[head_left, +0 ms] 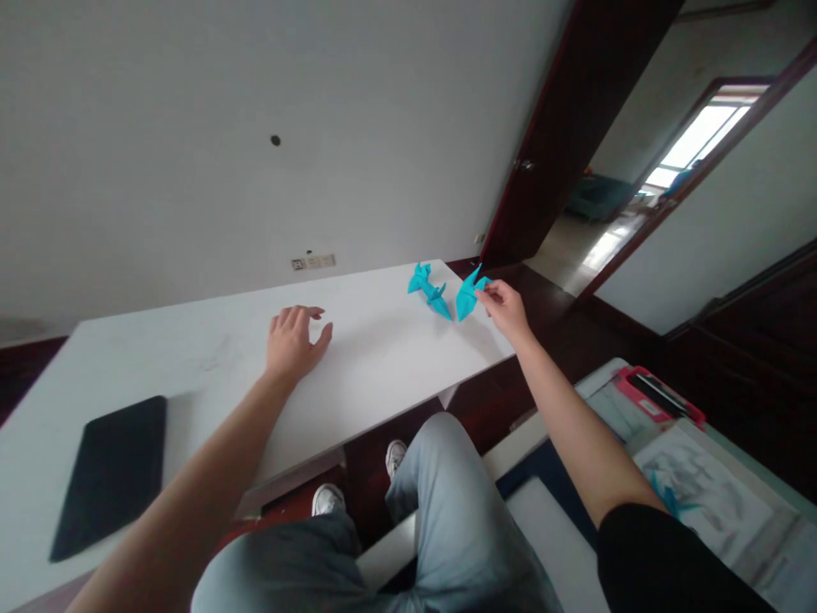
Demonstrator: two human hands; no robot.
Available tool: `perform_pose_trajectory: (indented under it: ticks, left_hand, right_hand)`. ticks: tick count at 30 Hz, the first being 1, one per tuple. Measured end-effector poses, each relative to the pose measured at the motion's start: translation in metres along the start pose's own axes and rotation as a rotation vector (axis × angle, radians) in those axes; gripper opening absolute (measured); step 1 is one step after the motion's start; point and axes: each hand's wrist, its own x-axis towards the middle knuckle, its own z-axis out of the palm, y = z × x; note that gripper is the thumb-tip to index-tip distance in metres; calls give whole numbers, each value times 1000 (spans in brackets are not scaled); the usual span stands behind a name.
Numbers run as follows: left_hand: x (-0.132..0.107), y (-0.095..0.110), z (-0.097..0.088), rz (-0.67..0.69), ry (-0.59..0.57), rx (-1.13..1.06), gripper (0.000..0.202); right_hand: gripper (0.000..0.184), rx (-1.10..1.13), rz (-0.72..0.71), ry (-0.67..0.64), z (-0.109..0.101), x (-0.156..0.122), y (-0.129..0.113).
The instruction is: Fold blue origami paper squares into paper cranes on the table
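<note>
Between the thumb and fingers of my right hand point(504, 308) is a blue folded paper crane point(468, 296), held above the right end of the white table point(383, 358). Just left of it, more blue paper cranes point(429, 289) sit close together on the tabletop; I cannot tell exactly how many. My left hand point(294, 342) is over the middle of the table with its thumb and fingers apart, holding nothing.
A dark flat tablet-like object point(115, 472) lies at the table's left. Wall sockets point(312, 262) sit behind the table. At my right, a second surface holds a pink case point(660, 396), a picture sheet point(708, 485) and another blue folded paper piece point(670, 501).
</note>
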Motion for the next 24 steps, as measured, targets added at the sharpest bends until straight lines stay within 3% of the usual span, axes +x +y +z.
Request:
perform_pose_trajectory:
  ticks: [3,8,11,14,16,18,20,22,24]
  left_hand:
    - [-13,17,-4,18,-58,71,39]
    - [-59,49,-17,-63,-115,149,53]
    - [-92,60,-25,-124,-128,158,64]
    - [-117,63,-30,-218,-121,135,78]
    - [-127,63,-33,-264,-134,129,84]
    - [-131,65,-36,-278,-158,133,87]
    - [-133,67,-38,-282,-184,138,87]
    - [-131,68,-39,-301,-203,134,89]
    - [-127,70,-39,-320,-190,108,87]
  right_hand:
    - [46,-73,89,-10,-6,-4,25]
    - [23,-129,188,-57,27,9,37]
    - [40,-107,222,-52,38,13,36]
    - [63,-79,241,9,30,-5,32]
    - [69,-29,188,62,17,-43,30]
    - [58,20,46,44,2,-108,30]
    - [48,36,-17,-150,-14,-195,37]
    - [40,-28,24,-342,-29,-290,48]
    - [26,-145,114,-421,-45,-376,63]
